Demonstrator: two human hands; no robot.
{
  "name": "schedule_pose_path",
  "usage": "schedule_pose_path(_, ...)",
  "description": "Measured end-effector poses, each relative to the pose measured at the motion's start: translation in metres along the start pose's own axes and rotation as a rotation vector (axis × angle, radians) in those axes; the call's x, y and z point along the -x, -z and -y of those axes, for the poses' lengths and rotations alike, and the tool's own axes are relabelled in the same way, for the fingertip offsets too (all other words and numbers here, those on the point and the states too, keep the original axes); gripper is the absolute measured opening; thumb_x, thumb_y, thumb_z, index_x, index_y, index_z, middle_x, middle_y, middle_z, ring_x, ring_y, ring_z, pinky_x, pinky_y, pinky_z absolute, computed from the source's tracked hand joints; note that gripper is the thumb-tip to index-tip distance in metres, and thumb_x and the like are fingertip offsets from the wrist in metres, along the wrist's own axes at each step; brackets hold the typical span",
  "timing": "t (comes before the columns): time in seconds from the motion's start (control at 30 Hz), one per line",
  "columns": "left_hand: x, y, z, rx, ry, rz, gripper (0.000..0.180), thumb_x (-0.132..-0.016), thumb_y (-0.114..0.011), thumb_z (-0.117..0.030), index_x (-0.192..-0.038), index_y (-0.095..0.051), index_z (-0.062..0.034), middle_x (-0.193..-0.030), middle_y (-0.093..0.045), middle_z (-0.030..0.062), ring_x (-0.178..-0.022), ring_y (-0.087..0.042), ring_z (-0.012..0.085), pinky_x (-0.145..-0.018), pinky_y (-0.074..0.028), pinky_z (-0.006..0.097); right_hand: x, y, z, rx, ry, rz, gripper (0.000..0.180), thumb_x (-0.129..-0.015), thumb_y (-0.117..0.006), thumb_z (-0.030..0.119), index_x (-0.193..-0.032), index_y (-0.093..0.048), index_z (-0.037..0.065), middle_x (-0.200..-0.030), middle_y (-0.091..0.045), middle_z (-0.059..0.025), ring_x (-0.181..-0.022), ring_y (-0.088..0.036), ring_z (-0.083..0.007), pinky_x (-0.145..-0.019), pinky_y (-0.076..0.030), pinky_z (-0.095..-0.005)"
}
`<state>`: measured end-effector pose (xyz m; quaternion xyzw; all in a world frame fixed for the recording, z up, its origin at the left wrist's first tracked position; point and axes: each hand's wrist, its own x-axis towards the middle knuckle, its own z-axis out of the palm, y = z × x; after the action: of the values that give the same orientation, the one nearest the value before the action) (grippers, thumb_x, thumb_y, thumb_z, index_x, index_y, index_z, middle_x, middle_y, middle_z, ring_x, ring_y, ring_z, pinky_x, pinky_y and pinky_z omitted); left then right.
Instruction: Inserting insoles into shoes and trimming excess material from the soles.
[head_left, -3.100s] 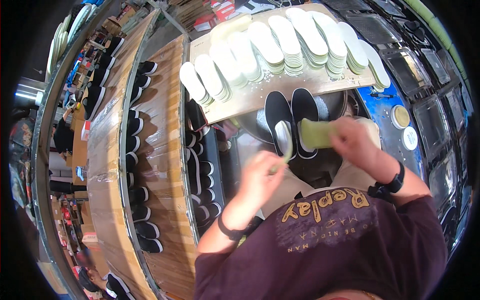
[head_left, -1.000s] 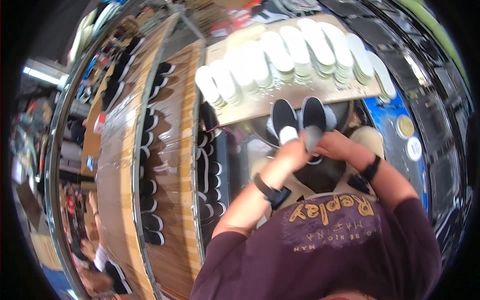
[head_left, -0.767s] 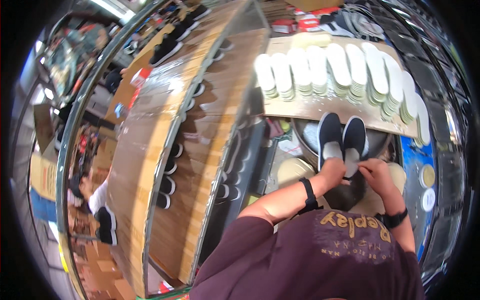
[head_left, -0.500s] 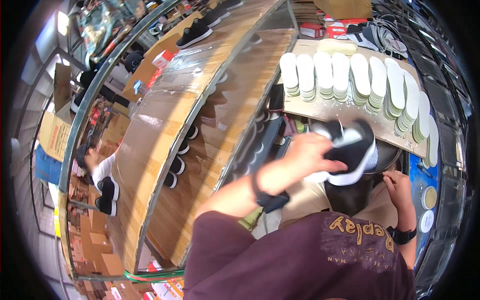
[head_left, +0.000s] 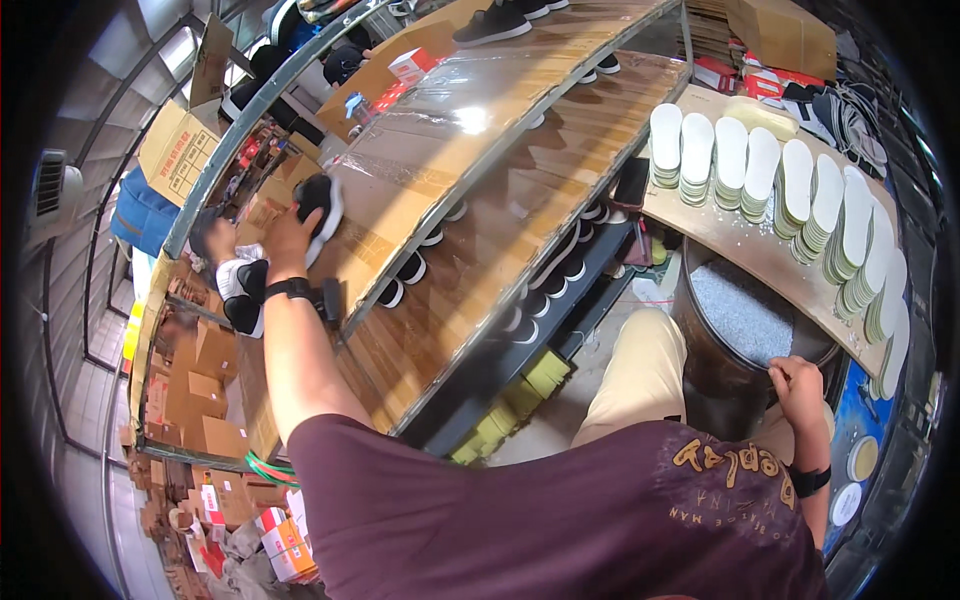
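Observation:
My left arm reaches out over the upper shelf of the rack on the left. In my left hand is a black shoe with a white sole, gripped at one end and slightly blurred. A pair of black shoes stands on the shelf edge beside my wrist. My right hand is closed near the rim of a dark drum that holds pale granules. Its fingers are curled together, and whether anything small is between them is hidden.
Stacks of white insoles line a board at the right, with a dark phone by its corner. More black shoes sit along the rack. Round tubs stand at far right. Another person is beyond the rack.
My left hand has carried the black shoe from above the drum to the upper shelf at the left. The view has shifted left, and my right hand stays closed near the drum.

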<state>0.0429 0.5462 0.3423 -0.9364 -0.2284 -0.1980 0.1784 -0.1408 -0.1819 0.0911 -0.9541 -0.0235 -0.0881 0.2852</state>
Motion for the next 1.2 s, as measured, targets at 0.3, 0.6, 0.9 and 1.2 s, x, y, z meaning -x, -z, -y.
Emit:
schedule_pose_path(0.3,-0.002,0.017,-0.113,0.172,-0.33,-0.287,0.033,-0.086,-0.064,-0.031,-0.107,-0.066,-0.0059,-0.108,-0.067,0.0165,-0.105,-0.062,0.0331,-0.089,-0.049,0.046,0.031,0.013,-0.026,0.065,-0.108,-0.003,0.015,-0.08,-0.066,0.013,-0.089,-0.071,0.003,-0.086,-0.068,-0.0168,-0.081,-0.064,-0.0359,-0.074,-0.051,-0.0422)
schedule_pose_path(0.6,0.207,0.021,-0.43,0.92,-1.155,0.033,0.019,-0.079,-0.069,-0.014,-0.093,-0.069,-0.0008,-0.094,-0.068,0.0188,-0.091,-0.064,0.0362,-0.083,-0.049,0.044,0.096,0.054,-0.071,0.109,-0.44,-0.272,0.018,-0.082,-0.064,0.019,-0.094,-0.071,0.008,-0.089,-0.069,-0.0144,-0.082,-0.065,-0.0348,-0.074,-0.052,-0.0428)
schedule_pose_path(0.9,0.399,-0.136,-0.55,0.868,-1.519,0.485,0.052,-0.071,-0.071,-0.009,-0.119,-0.056,-0.0008,-0.118,-0.058,0.0197,-0.116,-0.05,0.0368,-0.108,-0.031,0.049,0.346,0.109,-0.153,0.483,-1.181,-0.636,0.028,-0.077,-0.067,0.011,-0.105,-0.068,0.006,-0.112,-0.06,-0.0161,-0.103,-0.06,-0.0341,-0.092,-0.048,-0.0412)
schedule_pose_path(1.2,0.445,-0.12,-0.537,0.752,-1.459,0.208,0.072,-0.063,-0.073,-0.008,-0.129,-0.043,-0.0062,-0.13,-0.047,0.0148,-0.131,-0.036,0.031,-0.116,-0.01,0.052,0.596,0.143,-0.085,0.49,-2.207,-0.525,0.063,-0.073,-0.075,0.014,-0.132,-0.052,0.011,-0.149,-0.029,-0.0233,-0.128,-0.045,-0.0399,-0.106,-0.04,-0.0416)
